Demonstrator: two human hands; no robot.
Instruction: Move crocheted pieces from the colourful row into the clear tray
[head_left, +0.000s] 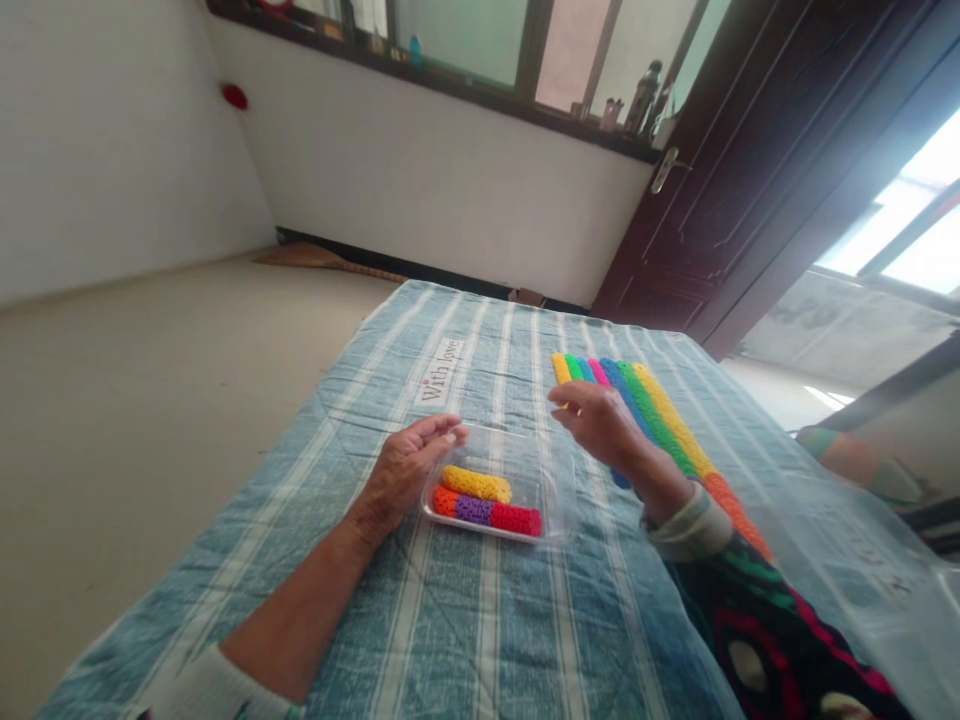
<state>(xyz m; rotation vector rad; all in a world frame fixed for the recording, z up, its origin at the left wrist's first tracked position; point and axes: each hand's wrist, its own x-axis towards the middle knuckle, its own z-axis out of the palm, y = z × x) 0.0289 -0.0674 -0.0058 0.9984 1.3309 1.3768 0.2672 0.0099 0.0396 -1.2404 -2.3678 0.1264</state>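
Observation:
My left hand (409, 468) rests against the left edge of a clear plastic tray (551, 480), fingers curled over its rim. Inside the tray lie a yellow crocheted roll (477, 484) and an orange, purple and red roll (487, 513). My right hand (604, 420) hovers just right of the tray, over the near end of a row of long crocheted strips (652, 415) in yellow, green, pink, blue and orange. Its fingers are loosely bent and apart, and I see nothing in them.
Everything sits on a blue and white striped cloth (450, 620) with a "With love" label (439, 370). A clear plastic sheet (847, 560) lies at the right. Beyond stand a white wall, a dark door (697, 200) and a window sill with bottles.

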